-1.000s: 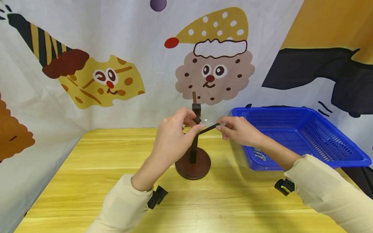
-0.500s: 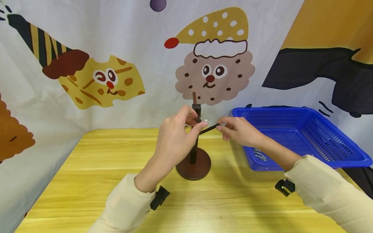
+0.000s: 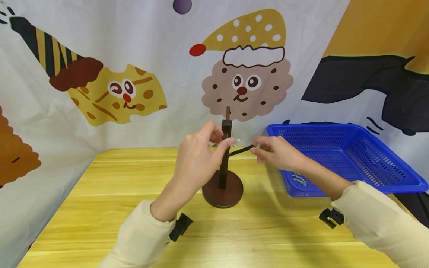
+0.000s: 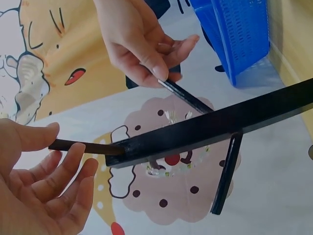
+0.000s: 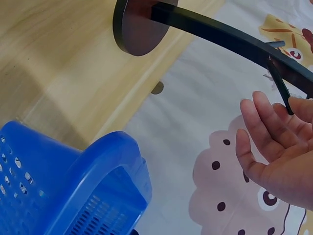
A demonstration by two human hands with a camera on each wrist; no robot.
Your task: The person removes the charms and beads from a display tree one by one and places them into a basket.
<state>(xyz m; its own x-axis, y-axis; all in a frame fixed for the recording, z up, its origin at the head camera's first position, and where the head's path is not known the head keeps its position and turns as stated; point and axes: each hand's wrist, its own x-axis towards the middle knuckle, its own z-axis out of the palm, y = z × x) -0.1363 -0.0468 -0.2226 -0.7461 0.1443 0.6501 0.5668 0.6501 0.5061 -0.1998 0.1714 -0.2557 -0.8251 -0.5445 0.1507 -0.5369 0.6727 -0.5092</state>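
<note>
A dark brown display stand has a round base (image 3: 222, 190) and a square upright post (image 3: 223, 169) with thin pegs. In the left wrist view my left hand (image 4: 54, 176) pinches the end of the peg (image 4: 93, 148) near the post's top between thumb and finger. My right hand (image 3: 276, 150) pinches the tip of another peg (image 3: 242, 150), which slants out to the right. A lower peg (image 4: 226, 176) sticks out untouched. Behind the post hangs a clear beaded string (image 4: 183, 169) with shiny bits; what it hangs from is hidden.
A blue perforated basket (image 3: 368, 149) stands at the right, with small pale pieces (image 3: 299, 178) showing through its near corner. The yellow wood table (image 3: 134, 178) ends at a white cartoon-printed cloth (image 3: 167, 33) behind.
The stand's upper end and its rear top peg have shifted slightly right. My right hand has moved a little right and down with its peg; my left hand has shifted slightly left.
</note>
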